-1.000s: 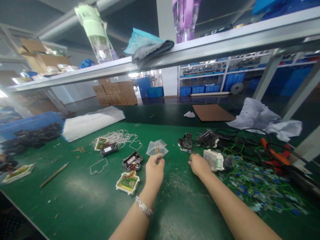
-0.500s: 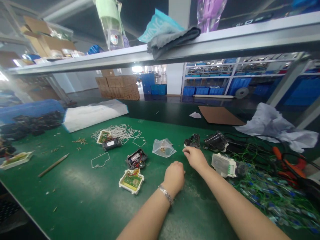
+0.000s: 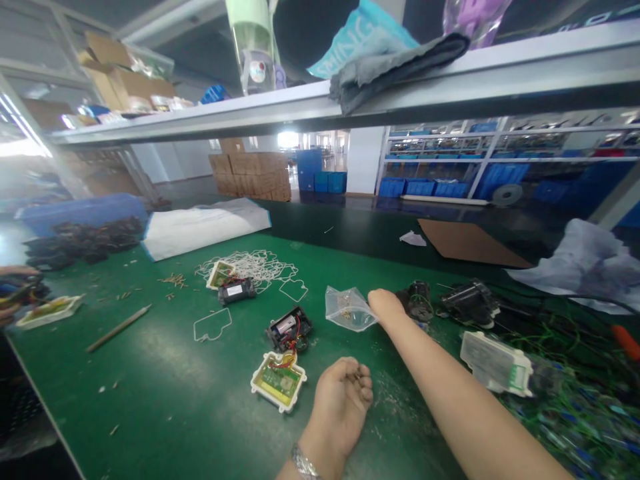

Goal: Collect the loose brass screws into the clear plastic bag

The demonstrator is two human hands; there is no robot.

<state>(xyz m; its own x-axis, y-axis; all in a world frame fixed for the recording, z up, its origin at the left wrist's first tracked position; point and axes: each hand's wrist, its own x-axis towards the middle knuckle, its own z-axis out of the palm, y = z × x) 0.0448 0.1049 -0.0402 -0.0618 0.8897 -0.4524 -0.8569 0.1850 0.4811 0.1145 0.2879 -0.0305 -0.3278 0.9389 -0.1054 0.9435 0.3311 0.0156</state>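
Note:
My left hand (image 3: 343,400) rests on the green mat (image 3: 165,393), palm turned up and fingers curled; a few small brass-coloured bits seem to lie in it. Just left of it sits a white housing with a green circuit board (image 3: 279,381). My right hand (image 3: 385,303) reaches forward and touches the right edge of a small clear plastic bag (image 3: 347,308) that holds tiny brass-coloured parts. Its fingers are hidden behind the back of the hand. A black round part (image 3: 419,300) lies right beside that hand.
An open black housing with red wires (image 3: 289,329), a black module (image 3: 237,291), white wire gaskets (image 3: 255,263) and a pencil (image 3: 119,328) lie to the left. At right: white casing (image 3: 497,363), tangled green wires (image 3: 575,407). Another person's hand (image 3: 15,290) is at far left.
My left hand left the bag, drew back toward me and turned palm up. My right hand let go of the white casing and moved left to the bag. The view shifted left.

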